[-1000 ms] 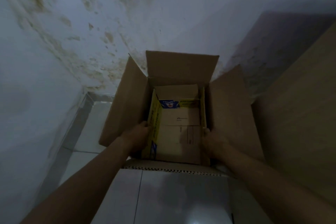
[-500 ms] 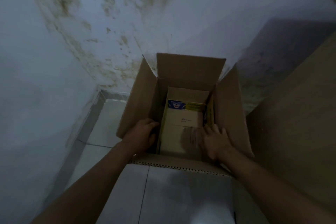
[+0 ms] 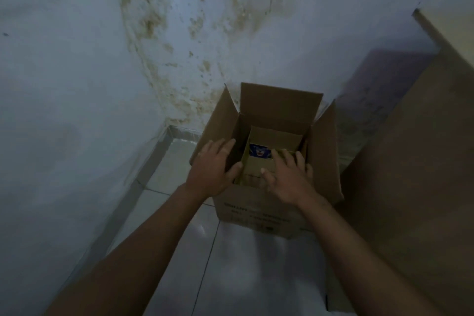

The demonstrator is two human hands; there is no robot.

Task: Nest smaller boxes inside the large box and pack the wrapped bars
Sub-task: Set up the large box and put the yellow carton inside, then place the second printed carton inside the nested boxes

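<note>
On the tiled floor (image 3: 179,251), in the corner by the stained wall (image 3: 102,59), the large box (image 3: 259,215) stands open, a smaller box (image 3: 274,141) already down inside it. Both hands hover spread and empty: the left hand (image 3: 214,170) over the left flap, the right hand (image 3: 288,177) directly above the smaller box, so nearer it. No wrapped bars are in view.
</note>
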